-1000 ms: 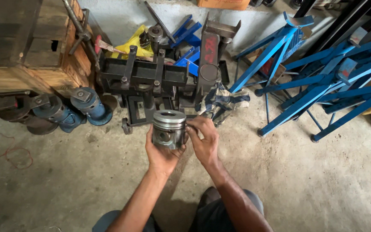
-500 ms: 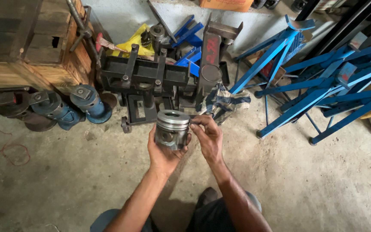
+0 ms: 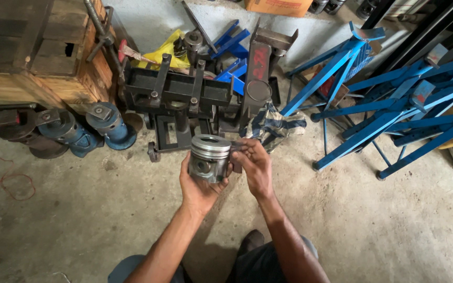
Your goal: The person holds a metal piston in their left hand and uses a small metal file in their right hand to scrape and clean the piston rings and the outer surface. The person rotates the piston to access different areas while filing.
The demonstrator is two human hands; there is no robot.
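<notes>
A grey metal engine piston (image 3: 209,157) with ring grooves near its top sits upright in my left hand (image 3: 197,187), which cups it from below. My right hand (image 3: 252,166) presses its fingers against the piston's right side, around the pin hole. Whether a small part is pinched in those fingers cannot be made out. Both hands are held over a concrete floor, in front of my knees.
A black steel press frame (image 3: 176,91) stands just beyond the hands, with a striped cloth (image 3: 276,126) beside it. Blue bottle jacks (image 3: 106,124) and a wooden crate (image 3: 32,52) are at the left. Blue steel stands (image 3: 389,99) fill the right.
Both hands have lifted the piston slightly and held it closer together; the right-hand fingers shifted along its side. The view has drifted a little.
</notes>
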